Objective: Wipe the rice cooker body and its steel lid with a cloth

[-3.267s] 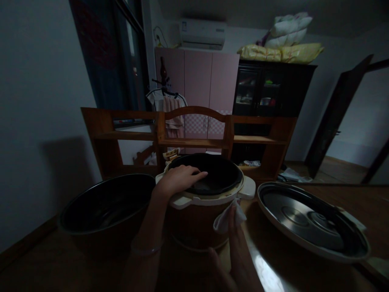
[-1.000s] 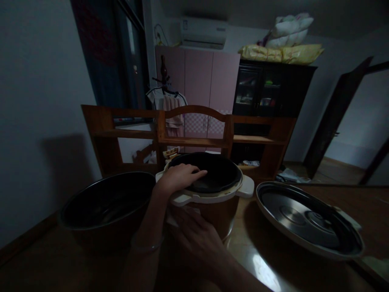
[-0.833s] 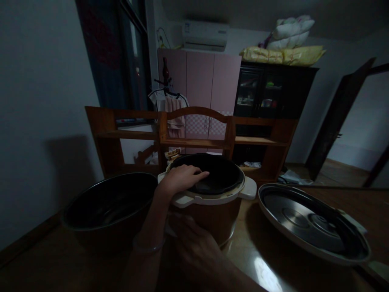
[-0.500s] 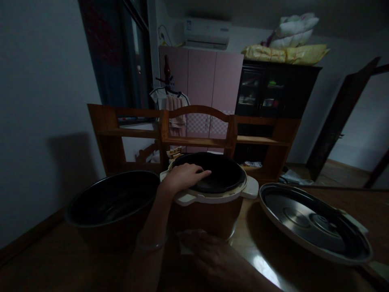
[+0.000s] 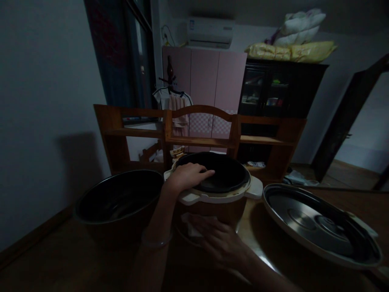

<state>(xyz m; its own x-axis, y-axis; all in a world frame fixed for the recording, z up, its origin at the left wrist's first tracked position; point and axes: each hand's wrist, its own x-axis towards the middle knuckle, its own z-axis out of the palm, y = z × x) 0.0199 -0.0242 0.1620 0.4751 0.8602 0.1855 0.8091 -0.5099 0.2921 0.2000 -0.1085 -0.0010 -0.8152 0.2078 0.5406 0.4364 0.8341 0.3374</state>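
An electric cooker (image 5: 212, 207) with a dark inside, pale rim and side handles stands upright in front of me. My left hand (image 5: 190, 176) lies over the left of its rim, gripping it, with the fingers bent into the opening and partly hidden. Lower down, my right hand (image 5: 217, 239) presses a thin white cloth (image 5: 193, 229) flat against the cooker's front wall; whether it is cloth or paper is hard to tell in the dim light. A large dark pot (image 5: 121, 198) sits just left of my left forearm. On the right lies a round lid (image 5: 319, 227), metal inner side up.
Behind the cooker runs a wooden shelf unit (image 5: 200, 142). The wooden tabletop (image 5: 255, 227) shines between cooker and lid. A wall (image 5: 39, 162) closes off the left side. Farther back are pink cabinets (image 5: 203, 81) and a dark cupboard (image 5: 282, 89).
My right hand has slid upward on the cooker's front with the cloth. My left hand stays on the rim. The whole view has shifted slightly, things appearing a little farther right.
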